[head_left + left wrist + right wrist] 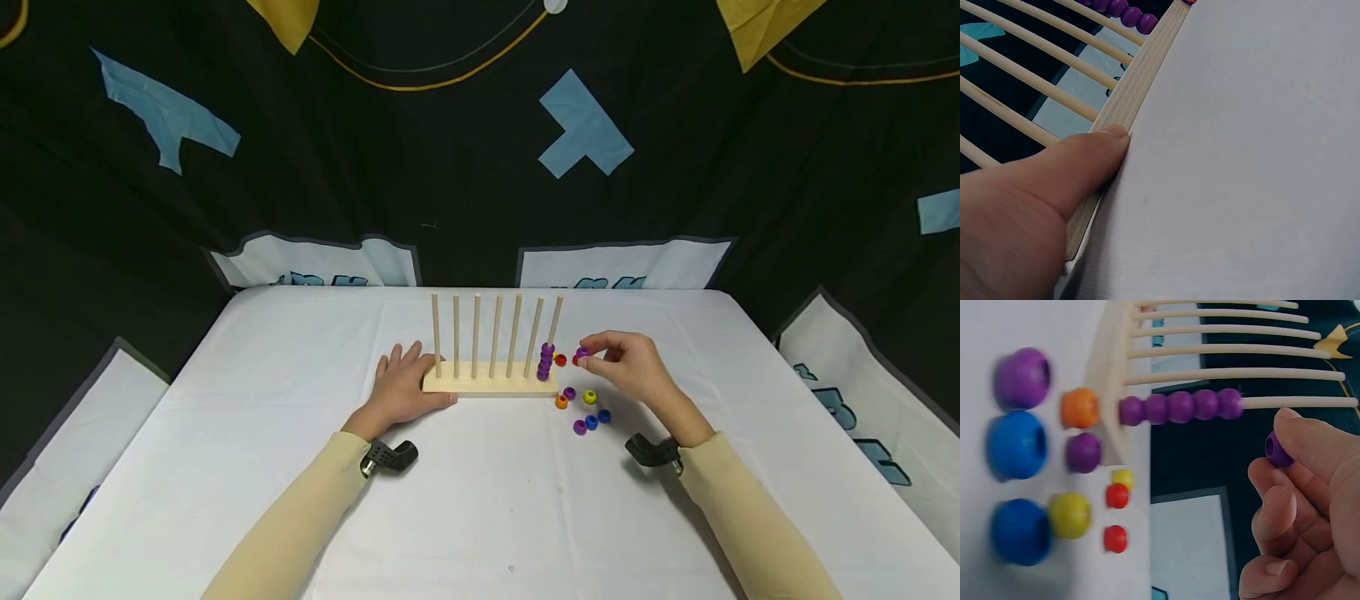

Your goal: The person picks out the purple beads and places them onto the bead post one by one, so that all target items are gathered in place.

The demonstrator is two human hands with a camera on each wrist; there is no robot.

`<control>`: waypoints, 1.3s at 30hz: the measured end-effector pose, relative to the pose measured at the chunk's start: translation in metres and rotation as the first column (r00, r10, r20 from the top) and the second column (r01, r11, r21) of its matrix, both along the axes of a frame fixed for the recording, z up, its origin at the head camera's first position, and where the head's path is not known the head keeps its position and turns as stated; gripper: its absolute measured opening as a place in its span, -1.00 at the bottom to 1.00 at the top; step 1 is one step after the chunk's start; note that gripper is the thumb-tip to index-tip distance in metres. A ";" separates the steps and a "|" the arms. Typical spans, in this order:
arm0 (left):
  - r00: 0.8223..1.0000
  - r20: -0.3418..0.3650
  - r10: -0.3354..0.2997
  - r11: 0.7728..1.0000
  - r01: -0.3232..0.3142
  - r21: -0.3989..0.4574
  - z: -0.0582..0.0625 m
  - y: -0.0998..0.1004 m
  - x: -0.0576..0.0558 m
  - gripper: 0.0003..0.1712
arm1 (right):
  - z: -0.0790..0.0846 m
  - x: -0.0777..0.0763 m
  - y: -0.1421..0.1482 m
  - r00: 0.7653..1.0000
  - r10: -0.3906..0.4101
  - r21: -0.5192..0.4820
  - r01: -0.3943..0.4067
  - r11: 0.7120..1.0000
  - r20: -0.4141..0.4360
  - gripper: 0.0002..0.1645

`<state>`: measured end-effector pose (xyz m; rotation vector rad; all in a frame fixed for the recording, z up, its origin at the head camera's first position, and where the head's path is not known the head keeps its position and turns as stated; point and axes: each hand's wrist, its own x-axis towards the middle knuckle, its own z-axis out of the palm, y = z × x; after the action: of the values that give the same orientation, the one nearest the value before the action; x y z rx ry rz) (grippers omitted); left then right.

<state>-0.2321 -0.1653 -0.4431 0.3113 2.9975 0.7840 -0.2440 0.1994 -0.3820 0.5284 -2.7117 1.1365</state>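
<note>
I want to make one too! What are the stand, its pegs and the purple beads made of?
The stand: bare wood, it seems, pale with fine grain lines.
Its pegs: probably wood too, pale and smooth-looking.
The purple beads: slightly shiny and evenly coloured, so painted wood or plastic; I can't tell which.

There is room to pass over the white cloth (487,500) between the sleeves (300,517), but upright pegs (495,337) fence the way ahead and loose beads (592,422) lie right of the wooden base (491,387)

White-covered table (510,525), black backdrop (450,183), pale-blue patches (588,133), yellow pointed shapes (761,29), white panels (555,267) with blue lettering (831,402)
</note>
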 end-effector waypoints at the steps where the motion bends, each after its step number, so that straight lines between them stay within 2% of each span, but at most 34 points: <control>1: 1.000 -0.001 -0.001 1.000 0.001 0.000 0.000 0.000 0.000 -0.14 | 0.003 -0.001 -0.001 1.000 0.001 -0.006 -0.001 1.000 -0.010 -0.69; 13: 1.000 0.001 -0.003 1.000 0.003 0.010 -0.001 -0.002 0.000 -0.13 | 0.034 -0.013 -0.013 0.992 0.022 -0.054 -0.030 0.998 -0.127 -0.70; 23: 1.000 0.003 -0.004 1.000 0.004 0.011 -0.001 -0.001 0.000 -0.13 | 0.062 -0.021 -0.027 0.986 0.021 -0.070 -0.033 0.997 -0.166 -0.69; 39: 1.000 0.002 -0.006 1.000 0.006 0.013 -0.001 0.000 0.000 -0.14 | 0.079 -0.022 -0.035 0.989 0.044 -0.026 -0.048 0.999 -0.138 -0.62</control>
<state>-0.2324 -0.1649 -0.4439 0.3191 2.9891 0.8031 -0.2656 0.1640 -0.3031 0.6428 -2.5743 1.1055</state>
